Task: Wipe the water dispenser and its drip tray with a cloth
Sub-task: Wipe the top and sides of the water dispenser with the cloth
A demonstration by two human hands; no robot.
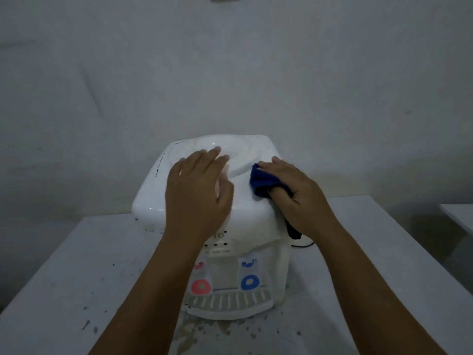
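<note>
A white tabletop water dispenser (pixel 151 198) stands on a white table, with a red tap (pixel 201 286), a blue tap (pixel 250 282) and a grey slotted drip tray (pixel 227 301) at its front. My left hand (pixel 197 190) rests flat on the left of the dispenser's top, fingers straight. My right hand (pixel 297 198) grips a dark blue cloth (pixel 263 181) and presses it on the right side of the top, beside the raised round lid (pixel 238 152). A tail of the cloth hangs down the dispenser's right side.
The white table (pixel 76 278) is speckled with dirt and wet marks in front of the drip tray. A black cable (pixel 303 245) runs out behind the dispenser's right side. A bare wall stands close behind. Another white surface's edge (pixel 458 219) shows at far right.
</note>
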